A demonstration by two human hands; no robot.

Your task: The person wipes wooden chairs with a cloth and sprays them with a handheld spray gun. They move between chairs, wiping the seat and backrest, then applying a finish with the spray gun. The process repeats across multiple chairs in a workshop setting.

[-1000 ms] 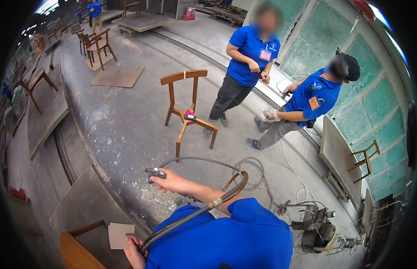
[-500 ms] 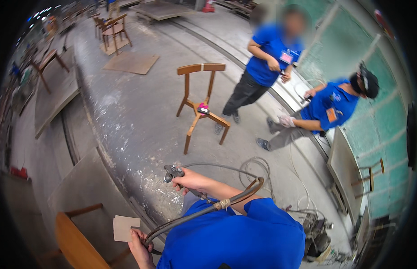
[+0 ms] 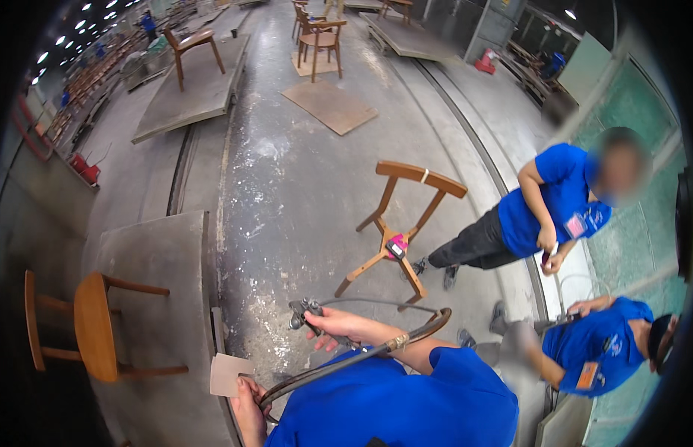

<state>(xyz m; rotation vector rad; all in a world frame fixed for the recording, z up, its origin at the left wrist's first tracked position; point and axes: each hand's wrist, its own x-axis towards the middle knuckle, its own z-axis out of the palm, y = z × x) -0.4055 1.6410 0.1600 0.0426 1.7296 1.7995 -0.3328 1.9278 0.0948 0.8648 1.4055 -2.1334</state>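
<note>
Holding spray gun (image 3: 297,313) in right grip (image 3: 337,325), tan sheet (image 3: 229,375) in left grip (image 3: 247,410). Wooden chair (image 3: 97,328) stands on platform (image 3: 156,246), left; seatless frame (image 3: 406,172) on floor (image 3: 287,223) ahead, neither touched. What's done, what's left, I can't tell.

Flat brown board (image 3: 329,107), green wall panels (image 3: 626,104)

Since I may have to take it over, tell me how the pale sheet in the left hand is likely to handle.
The pale sheet is probably fairly stiff: gripped near one corner by the left hand, it sticks out without obvious droop. It looks thin, so likely light. Being flat, it would probably slide rather than roll.
</note>
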